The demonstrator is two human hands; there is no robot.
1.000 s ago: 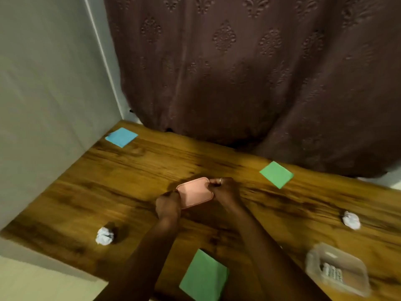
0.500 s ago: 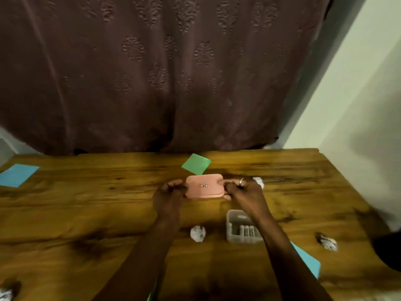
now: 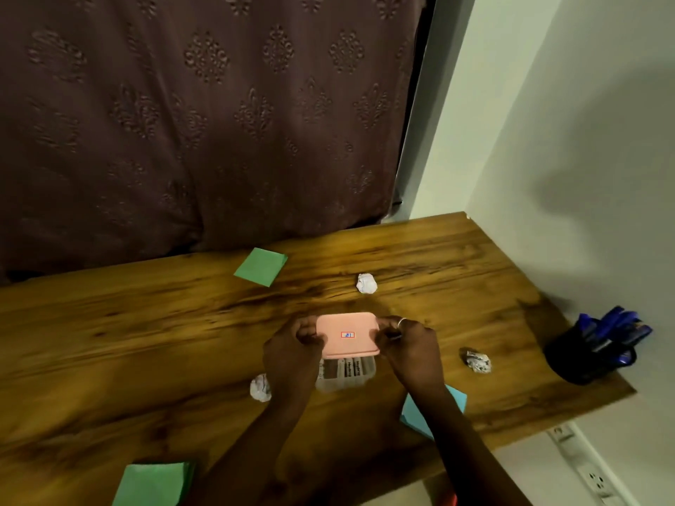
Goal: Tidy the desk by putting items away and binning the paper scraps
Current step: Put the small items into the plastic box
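Gripping pink lid (image 3: 347, 336) at short ends, left hand (image 3: 292, 350) and right hand (image 3: 409, 348) hold it just above clear box (image 3: 345, 374) on counter (image 3: 146, 341). Lid light, stiff plastic, probably snap-fit; edge pinch suits. Crumpled scrap (image 3: 260, 387) just left of box.

The left grip (image 3: 292, 354) and right grip (image 3: 409, 346) pinch a flat pink plastic lid (image 3: 346, 336) by its short ends, over a clear plastic box (image 3: 345, 376) on the brown wooden bench (image 3: 146, 323). A crumpled white paper ball (image 3: 260, 387) lies just beside the box.
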